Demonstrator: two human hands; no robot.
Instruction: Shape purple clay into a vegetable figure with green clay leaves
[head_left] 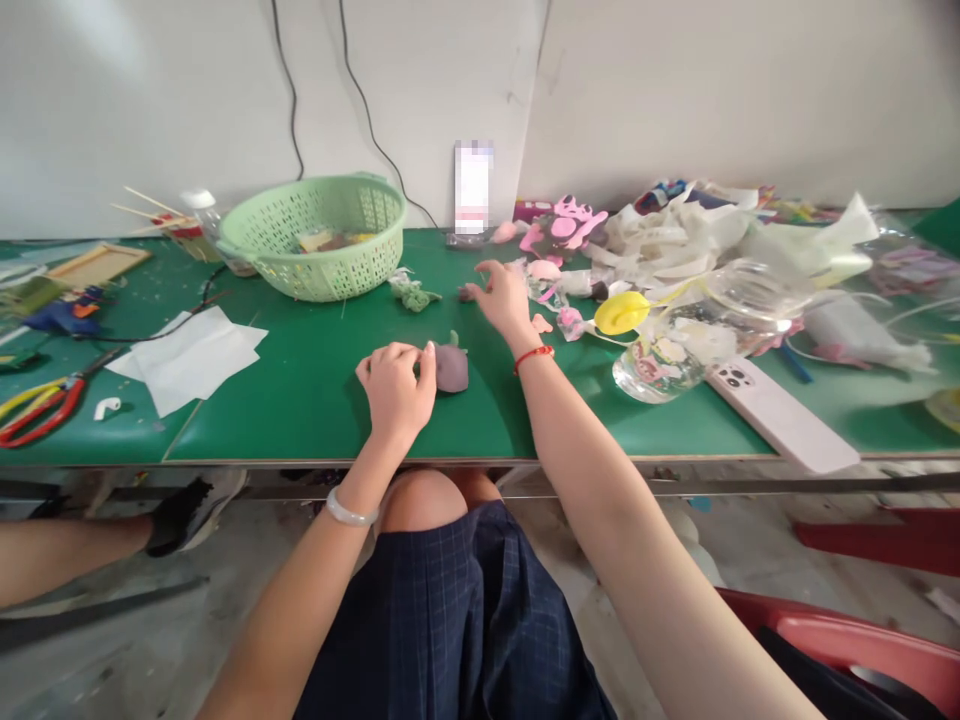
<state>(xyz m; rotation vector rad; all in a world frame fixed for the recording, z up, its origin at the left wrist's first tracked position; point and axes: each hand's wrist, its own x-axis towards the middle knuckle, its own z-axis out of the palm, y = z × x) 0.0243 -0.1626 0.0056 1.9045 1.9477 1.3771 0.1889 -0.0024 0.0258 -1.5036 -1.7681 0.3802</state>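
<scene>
On the green table (300,400) near its front edge lies a rounded grey-purple piece (452,369) with a small green tip. My left hand (400,385) rests against its left side, fingers curled round its edge. Farther forward and to the right, my right hand (499,295) reaches over the table with thumb and forefinger bent towards a small dark purplish lump (469,292). Its fingertips are at that lump. A green crumpled piece (415,296) lies between the hands and the basket.
A green basket (319,265) stands back left, white sheets (191,362) and red-handled pliers (49,415) farther left. A lit phone (472,188) leans on the wall. To the right are pink pieces (564,228), a clear jar (660,370) and a pink phone (787,415).
</scene>
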